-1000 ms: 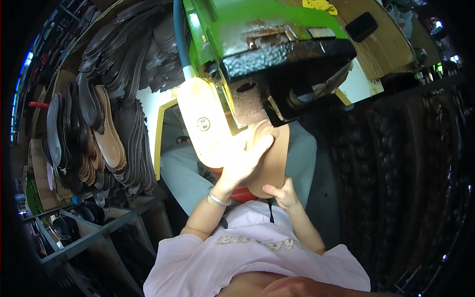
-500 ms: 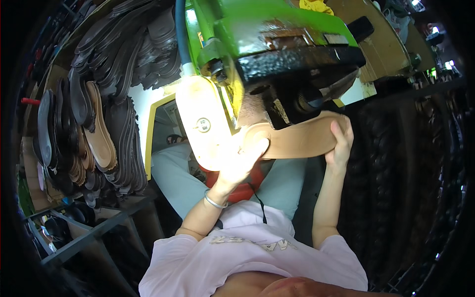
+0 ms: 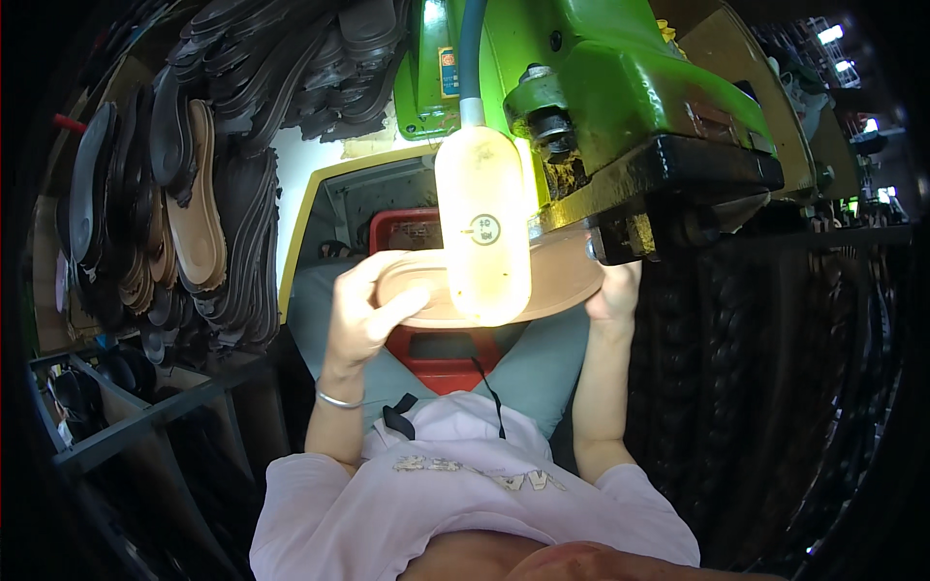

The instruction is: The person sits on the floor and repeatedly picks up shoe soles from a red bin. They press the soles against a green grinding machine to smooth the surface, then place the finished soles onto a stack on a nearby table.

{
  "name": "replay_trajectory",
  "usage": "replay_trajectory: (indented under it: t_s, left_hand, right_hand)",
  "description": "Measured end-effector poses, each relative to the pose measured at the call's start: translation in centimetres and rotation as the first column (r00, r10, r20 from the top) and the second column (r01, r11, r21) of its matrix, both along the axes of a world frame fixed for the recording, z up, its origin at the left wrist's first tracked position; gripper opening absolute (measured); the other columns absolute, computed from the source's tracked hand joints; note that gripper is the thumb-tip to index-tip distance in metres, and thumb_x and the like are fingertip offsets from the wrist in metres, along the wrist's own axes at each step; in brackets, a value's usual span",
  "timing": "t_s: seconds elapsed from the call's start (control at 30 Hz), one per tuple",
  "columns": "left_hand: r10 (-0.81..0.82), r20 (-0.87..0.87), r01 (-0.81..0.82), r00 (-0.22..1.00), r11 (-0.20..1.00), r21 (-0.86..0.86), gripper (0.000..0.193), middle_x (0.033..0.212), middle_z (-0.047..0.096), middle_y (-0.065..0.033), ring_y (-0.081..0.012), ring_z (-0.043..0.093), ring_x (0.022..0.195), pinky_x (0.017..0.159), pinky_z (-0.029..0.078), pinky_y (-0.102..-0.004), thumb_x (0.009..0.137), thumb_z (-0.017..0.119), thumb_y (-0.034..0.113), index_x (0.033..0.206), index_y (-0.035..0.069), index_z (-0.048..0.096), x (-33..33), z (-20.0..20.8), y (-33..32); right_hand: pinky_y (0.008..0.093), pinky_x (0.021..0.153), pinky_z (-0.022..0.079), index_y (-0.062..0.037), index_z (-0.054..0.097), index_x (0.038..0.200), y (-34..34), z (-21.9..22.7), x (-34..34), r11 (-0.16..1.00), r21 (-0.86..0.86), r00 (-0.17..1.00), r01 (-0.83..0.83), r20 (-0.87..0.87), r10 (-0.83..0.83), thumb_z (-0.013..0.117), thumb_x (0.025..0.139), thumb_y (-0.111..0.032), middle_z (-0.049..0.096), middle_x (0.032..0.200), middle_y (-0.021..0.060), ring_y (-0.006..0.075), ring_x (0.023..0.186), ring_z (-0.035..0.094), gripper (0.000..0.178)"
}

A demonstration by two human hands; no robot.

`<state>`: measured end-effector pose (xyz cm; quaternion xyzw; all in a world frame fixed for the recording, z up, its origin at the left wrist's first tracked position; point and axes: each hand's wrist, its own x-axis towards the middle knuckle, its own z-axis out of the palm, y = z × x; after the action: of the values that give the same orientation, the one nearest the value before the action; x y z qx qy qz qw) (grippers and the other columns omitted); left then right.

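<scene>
Tan sole (image 3: 562, 281) lies flat and crosswise near the middle of the view, held at both ends under the green machine (image 3: 620, 87) that fills the 12 to 2 o'clock part of the picture. Left hand (image 3: 363, 315) grips the sole's end at 9 o'clock of it, thumb on top and fingers curled beneath, a thin bangle (image 3: 339, 399) on that wrist. Right hand (image 3: 612, 290) holds the opposite end at 3 o'clock, partly hidden by the machine's black foot (image 3: 678, 184), so only the fingers wrapped on the edge can be made out. Glowing pale lamp (image 3: 482, 228) hangs on a grey hose in front of the sole's middle, covering it. Red crate (image 3: 441, 358) sits just below the sole at 6 o'clock, on a grey-blue surface (image 3: 310, 300). Dark and tan soles (image 3: 189, 194) stand stacked along the wall at 9 to 11 o'clock. Black ribbed stacks (image 3: 756, 387) fill the 3 to 4 o'clock side. Pale pink shirt (image 3: 465, 494) shows at 6 o'clock, both forearms rising from it
</scene>
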<state>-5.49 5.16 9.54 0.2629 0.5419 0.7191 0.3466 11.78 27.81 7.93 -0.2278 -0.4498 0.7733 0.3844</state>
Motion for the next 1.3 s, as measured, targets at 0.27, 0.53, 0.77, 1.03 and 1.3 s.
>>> replay_trajectory:
  t_s: [0.27,0.53,0.77,1.03,1.3]
  left_hand:
    - [0.204,0.291,-0.17,0.935,0.976,-0.137,0.032,0.099,0.064,-0.0095,-0.0133,0.061,0.091,0.085,0.047,-0.0264,0.081,0.069,0.007,0.108,-0.003,0.055,2.4,-2.5,-6.2]
    - [-0.4,0.113,0.414,0.909,0.898,-0.147,0.047,0.109,0.062,-0.0094,-0.0133,0.057,0.101,0.091,0.044,-0.0275,0.081,0.07,0.008,0.121,-0.005,0.05,4.9,-2.6,-1.6]
    - [0.005,-0.297,-0.064,0.955,0.98,-0.188,0.021,0.083,0.064,-0.0021,-0.0067,0.055,0.075,0.067,0.046,-0.0229,0.086,0.065,0.012,0.101,-0.004,0.064,6.0,-2.6,8.0]
    - [0.165,-0.154,-0.184,0.974,0.976,-0.119,0.015,0.079,0.063,-0.0001,-0.0029,0.052,0.067,0.059,0.043,-0.0187,0.09,0.058,0.004,0.099,-0.007,0.062,8.5,-3.5,6.9]
    - [0.152,-0.117,-0.154,0.982,0.988,-0.013,0.044,0.113,0.06,-0.0131,-0.0164,0.057,0.103,0.094,0.042,-0.0286,0.083,0.061,0.004,0.124,-0.01,0.05,7.2,-3.3,5.2]
  right_hand:
    - [0.0278,0.084,0.048,-0.0003,0.058,0.108,-4.6,0.8,-2.7,0.992,0.052,0.991,-0.115,0.067,0.112,0.07,0.072,0.005,0.062,0.102,0.0063,0.0142,0.094,0.06,0.038]
    - [0.025,0.066,0.053,0.0097,0.061,0.083,-4.9,2.8,-3.9,0.958,0.226,0.966,-0.179,0.224,0.127,0.075,0.07,0.004,0.066,0.079,0.0097,0.0143,0.065,0.063,0.019]
    - [0.0304,0.088,0.048,0.0019,0.046,0.117,-6.9,-0.4,1.7,0.965,0.262,0.939,-0.034,0.338,-0.058,0.068,0.079,0.0,0.059,0.112,0.0139,0.0187,0.101,0.059,0.044]
    - [0.028,0.053,0.057,0.0099,0.046,0.109,-14.9,-3.8,14.6,0.948,-0.306,0.929,-0.086,0.319,0.187,0.06,0.084,-0.002,0.062,0.097,0.0193,0.02,0.074,0.066,0.031]
    - [0.0228,0.034,0.046,0.0066,0.04,0.105,-4.7,2.7,12.4,0.986,0.162,0.908,0.048,0.405,-0.111,0.055,0.087,-0.02,0.062,0.082,0.0195,0.0186,0.044,0.059,0.035]
